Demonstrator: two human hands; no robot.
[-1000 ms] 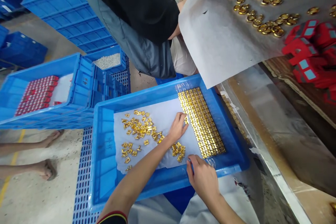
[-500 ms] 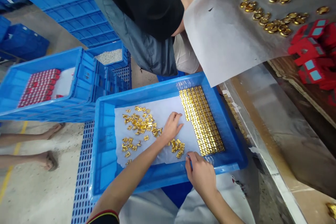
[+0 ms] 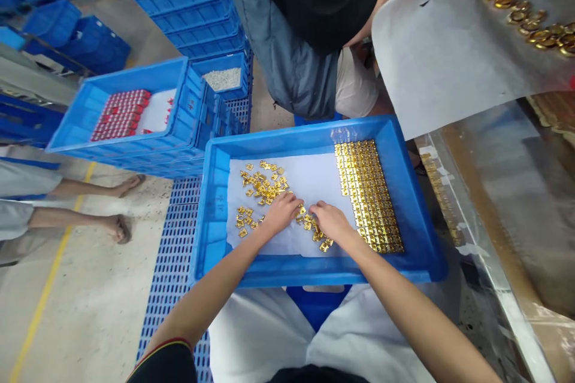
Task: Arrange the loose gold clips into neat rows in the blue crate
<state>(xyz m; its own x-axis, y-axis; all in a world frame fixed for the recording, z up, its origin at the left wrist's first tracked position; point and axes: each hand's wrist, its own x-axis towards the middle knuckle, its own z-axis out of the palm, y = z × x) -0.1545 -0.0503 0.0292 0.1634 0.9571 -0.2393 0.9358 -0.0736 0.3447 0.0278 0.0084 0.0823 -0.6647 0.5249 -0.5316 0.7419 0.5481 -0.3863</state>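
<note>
A blue tray (image 3: pixel 314 277) rests across the lap, lined with white paper (image 3: pixel 314 173). Neat rows of small gold pieces (image 3: pixel 371 197) cover its right side, while loose gold pieces (image 3: pixel 265 185) lie scattered on the left and middle. My left hand (image 3: pixel 282 210) is over the loose pieces, its fingers bent down near the small middle group. My right hand (image 3: pixel 330 220) is just right of it, above the same group, its fingertips drawn together. Whether either hand pinches a piece is too small to tell.
Another person in a dark apron (image 3: pixel 287 60) sits beyond the tray. Stacked blue crates (image 3: pixel 179 6) and a crate of red pieces (image 3: pixel 121 114) stand left. At right, a bench (image 3: pixel 503 191) carries paper (image 3: pixel 431 60) with gold rings.
My right hand has moved from the tray's front edge inward, beside my left hand. My left hand has come down closer to the loose pieces. The camera view has shifted.
</note>
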